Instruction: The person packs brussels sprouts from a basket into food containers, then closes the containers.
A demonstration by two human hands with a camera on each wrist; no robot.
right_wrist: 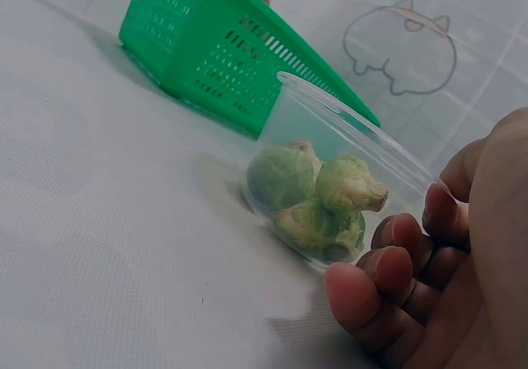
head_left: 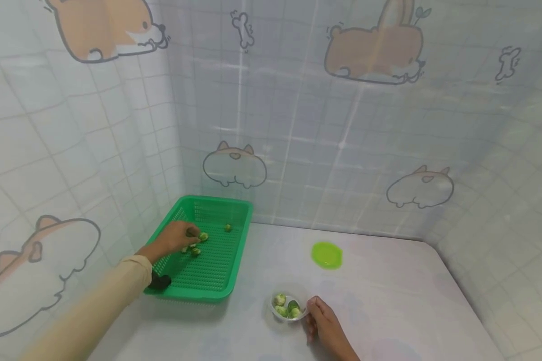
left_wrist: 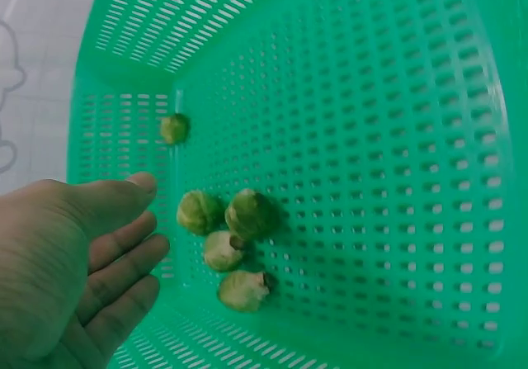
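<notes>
My left hand (head_left: 177, 236) reaches into a green perforated plastic basket (head_left: 241, 250). In the left wrist view its fingers (left_wrist: 124, 282) are loosely extended beside a cluster of Brussels sprouts (left_wrist: 247, 215), with nothing held. One more Brussels sprout (left_wrist: 174, 129) lies apart near the basket's end wall. My right hand (head_left: 327, 326) is at the right side of a small clear plastic tub (right_wrist: 363, 113), thumb and forefinger pinching its rim and the other fingers curled by its wall. Several Brussels sprouts (right_wrist: 285, 175) are inside the tub, which stands on the table.
A bright green lid (head_left: 327, 254) lies on the white-covered table (head_left: 379, 291) beyond the tub. Some black object (head_left: 159, 282) shows at the basket's near left corner, by the left wrist. Printed curtains (head_left: 298, 125) hang behind and at both sides.
</notes>
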